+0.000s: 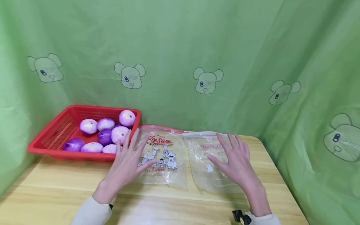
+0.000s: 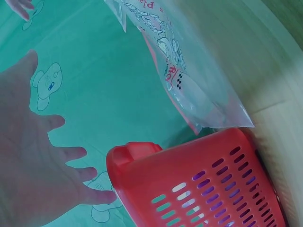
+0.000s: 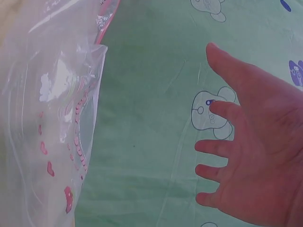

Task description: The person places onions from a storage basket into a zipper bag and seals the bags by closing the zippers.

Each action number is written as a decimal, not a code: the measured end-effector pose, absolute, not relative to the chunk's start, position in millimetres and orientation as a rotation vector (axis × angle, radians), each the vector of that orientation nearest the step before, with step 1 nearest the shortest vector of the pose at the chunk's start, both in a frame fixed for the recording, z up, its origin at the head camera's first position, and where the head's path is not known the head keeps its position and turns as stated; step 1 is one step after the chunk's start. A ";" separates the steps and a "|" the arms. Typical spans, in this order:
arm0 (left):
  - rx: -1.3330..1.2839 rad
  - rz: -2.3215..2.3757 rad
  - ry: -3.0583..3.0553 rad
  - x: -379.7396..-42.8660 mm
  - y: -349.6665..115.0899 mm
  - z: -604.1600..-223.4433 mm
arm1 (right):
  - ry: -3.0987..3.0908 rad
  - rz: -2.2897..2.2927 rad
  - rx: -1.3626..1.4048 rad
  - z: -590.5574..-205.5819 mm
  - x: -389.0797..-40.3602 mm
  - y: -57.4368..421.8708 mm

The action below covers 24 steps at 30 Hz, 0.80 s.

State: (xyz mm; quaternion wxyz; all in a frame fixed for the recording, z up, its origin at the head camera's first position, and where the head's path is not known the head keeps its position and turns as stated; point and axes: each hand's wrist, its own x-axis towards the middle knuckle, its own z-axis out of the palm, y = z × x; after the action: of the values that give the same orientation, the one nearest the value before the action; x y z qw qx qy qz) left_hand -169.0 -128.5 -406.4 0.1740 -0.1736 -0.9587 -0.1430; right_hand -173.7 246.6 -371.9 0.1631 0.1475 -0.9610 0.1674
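In the head view my left hand (image 1: 125, 165) hovers with fingers spread beside the red basket (image 1: 50, 153), partly over a clear zip bag (image 1: 180, 178) printed with Toy Story figures. My right hand (image 1: 239, 162), fingers also spread, is above a second clear zip bag (image 1: 199, 175) with pink lettering. Both bags lie flat side by side on the table. Neither hand holds anything; both wrist views show the palms bare. Several purple onions (image 1: 88, 126) sit inside the basket, some partly hidden by others and by my left fingers.
The light wooden table (image 1: 157, 209) ends at a right edge near the second bag. A green curtain (image 1: 168, 37) with bear-head prints hangs behind it and along both sides. The basket stands at the table's back left, against the curtain.
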 end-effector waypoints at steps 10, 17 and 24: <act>-0.453 -0.440 -2.719 -171.3 -133.6 -407.7 | -2.757 0.512 0.385 -374.6 -178.1 257.8; -0.485 -0.426 -2.734 -172.9 -131.7 -411.2 | -2.825 0.567 0.327 -382.6 -183.8 270.7; -0.585 -0.404 -2.715 -176.0 -122.7 -421.0 | -2.949 0.650 0.228 -396.4 -192.2 287.6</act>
State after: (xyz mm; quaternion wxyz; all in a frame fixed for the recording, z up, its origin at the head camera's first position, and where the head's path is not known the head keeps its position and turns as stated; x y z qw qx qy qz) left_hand -176.0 -122.7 -421.0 0.1666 -0.2054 -0.9539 -0.1418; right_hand -192.2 287.6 -396.4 0.0567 0.0753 -0.9722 0.2144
